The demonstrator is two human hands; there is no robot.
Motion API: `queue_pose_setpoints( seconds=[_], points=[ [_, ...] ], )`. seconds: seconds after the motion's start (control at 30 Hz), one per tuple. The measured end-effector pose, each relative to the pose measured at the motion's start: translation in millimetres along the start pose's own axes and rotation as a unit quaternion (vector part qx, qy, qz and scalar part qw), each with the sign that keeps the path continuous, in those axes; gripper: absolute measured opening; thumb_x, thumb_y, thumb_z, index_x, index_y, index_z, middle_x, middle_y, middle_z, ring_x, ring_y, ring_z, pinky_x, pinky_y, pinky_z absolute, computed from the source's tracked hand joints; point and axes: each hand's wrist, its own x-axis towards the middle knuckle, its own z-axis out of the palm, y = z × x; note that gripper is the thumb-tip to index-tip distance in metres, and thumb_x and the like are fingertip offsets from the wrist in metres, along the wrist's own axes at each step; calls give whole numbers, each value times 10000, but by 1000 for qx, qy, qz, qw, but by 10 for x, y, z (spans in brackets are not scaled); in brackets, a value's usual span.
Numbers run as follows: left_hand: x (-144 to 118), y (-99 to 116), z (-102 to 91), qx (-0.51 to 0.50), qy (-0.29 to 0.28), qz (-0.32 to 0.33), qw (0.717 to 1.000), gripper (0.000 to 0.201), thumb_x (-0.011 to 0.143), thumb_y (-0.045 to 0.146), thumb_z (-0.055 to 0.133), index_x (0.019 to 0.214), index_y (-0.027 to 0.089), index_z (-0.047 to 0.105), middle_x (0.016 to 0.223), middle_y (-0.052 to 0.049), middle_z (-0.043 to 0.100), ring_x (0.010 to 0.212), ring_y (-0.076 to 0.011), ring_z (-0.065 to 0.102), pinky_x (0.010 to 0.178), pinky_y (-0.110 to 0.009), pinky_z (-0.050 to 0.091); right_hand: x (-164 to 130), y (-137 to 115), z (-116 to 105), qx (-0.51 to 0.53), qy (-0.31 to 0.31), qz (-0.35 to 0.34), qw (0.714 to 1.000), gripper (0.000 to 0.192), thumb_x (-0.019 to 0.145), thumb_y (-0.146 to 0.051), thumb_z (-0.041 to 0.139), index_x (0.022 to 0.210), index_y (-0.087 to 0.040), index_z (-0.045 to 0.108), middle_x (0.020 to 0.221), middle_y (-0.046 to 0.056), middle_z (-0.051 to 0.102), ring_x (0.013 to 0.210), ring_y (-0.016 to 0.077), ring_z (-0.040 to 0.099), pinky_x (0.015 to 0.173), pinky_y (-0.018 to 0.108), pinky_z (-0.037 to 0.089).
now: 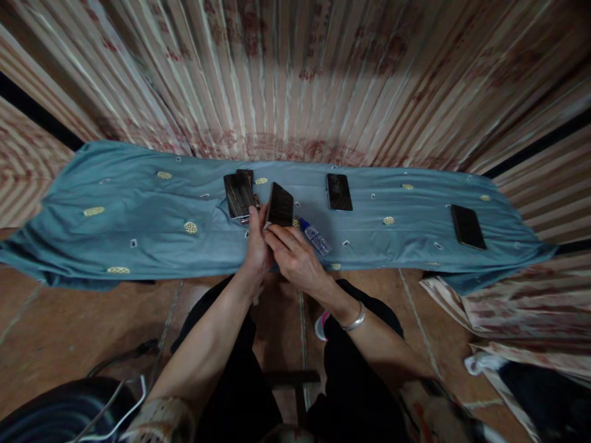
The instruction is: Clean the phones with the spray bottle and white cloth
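My left hand (258, 246) is wrapped round a dark smartphone (281, 204), tilted up with its black screen showing. My right hand (298, 257) is closed against the phone's lower edge, its fingers bent together. A small whitish bit shows at the right fingertips, too little of it to name. Just right of the hands lies a clear plastic bottle (316, 237) with a blue cap. Left of them, another smartphone (238, 195) rests partly over a second dark phone (246, 175) and a small object that I cannot make out.
A blue-green cloth (157, 246) covers the long narrow table. One phone (339, 192) lies right of centre, and a dark phone-like slab (468, 226) near the right end. Patterned curtains (286, 80) hang behind. A round black object (64, 412) with a white cable sits at lower left.
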Motion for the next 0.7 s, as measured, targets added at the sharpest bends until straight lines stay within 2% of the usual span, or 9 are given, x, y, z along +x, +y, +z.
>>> queue_pose_setpoints(
  seconds=[0.1, 0.23, 0.37, 0.53, 0.7],
  points=[
    [2, -7, 18, 0, 4, 31, 1000, 506, 1062, 439, 307, 1033, 232, 767, 1005, -28, 786, 1243, -195, 650, 1084, -324, 514, 19, 8, -24, -8, -1, -5, 1000, 430, 1010, -105, 417, 1369, -153, 649, 1366, 151, 657, 1226, 251, 600, 1121, 444, 518],
    [5, -57, 15, 4, -9, 54, 999, 457, 1069, 381, 341, 1032, 225, 769, 1032, -21, 784, 1270, -197, 636, 1109, -311, 492, 59, 60, -39, -31, 7, -1, 999, 395, 1022, -118, 426, 1327, -150, 676, 1363, 144, 665, 1218, 246, 605, 1124, 431, 513],
    [22, -140, -18, 9, -11, 68, 998, 419, 1063, 314, 371, 976, 229, 773, 1065, -24, 783, 1287, -162, 625, 1153, -288, 451, 107, 154, -27, -40, 14, 21, 999, 394, 1020, -120, 431, 1331, -132, 672, 1365, 160, 661, 1225, 256, 594, 1120, 426, 513],
    [44, -207, -75, 7, -10, 62, 998, 301, 1017, 328, 502, 1015, 167, 756, 1141, -56, 773, 1329, -169, 597, 1190, -302, 399, 169, 287, 0, -36, 27, 49, 998, 407, 1019, -132, 431, 1361, -166, 649, 1395, 141, 640, 1242, 259, 581, 1122, 450, 503],
    [53, -227, -151, 40, -34, 72, 996, 329, 962, 422, 594, 1105, 175, 757, 1269, -77, 741, 1410, -213, 530, 1199, -331, 378, 246, 427, 50, -45, 47, 64, 996, 412, 1013, -123, 415, 1356, -155, 640, 1398, 137, 637, 1237, 264, 582, 1118, 452, 494]
  ],
)
